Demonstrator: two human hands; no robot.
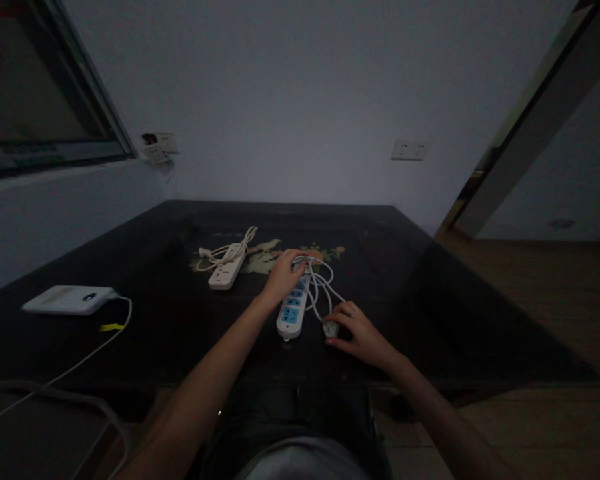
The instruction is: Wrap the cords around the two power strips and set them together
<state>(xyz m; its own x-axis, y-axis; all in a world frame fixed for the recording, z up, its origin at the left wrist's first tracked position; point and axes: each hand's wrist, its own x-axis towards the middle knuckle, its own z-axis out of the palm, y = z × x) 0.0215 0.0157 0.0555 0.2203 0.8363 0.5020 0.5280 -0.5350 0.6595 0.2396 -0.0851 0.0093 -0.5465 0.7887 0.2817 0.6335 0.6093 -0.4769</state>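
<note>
Light dim, whole room bluish-grey. Pale plain wall [300,100] at 12 o'clock. Dark-framed window [35,87] at 10, faint red marks on pane; side wall [80,217] below it, at 9. Socket plates [165,142] near the corner, also at 10; white double socket [409,150] at 2. Slanting opening edge [530,113] beyond, also at 2. Brown floor [540,293] at 4, seams visible. Black table [420,287] centre to 6, floral motif mid-top, far edge close to wall

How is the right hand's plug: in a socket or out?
Out: the plug sits between the fingers of the right hand, beside the strip, apart from its sockets.
</note>
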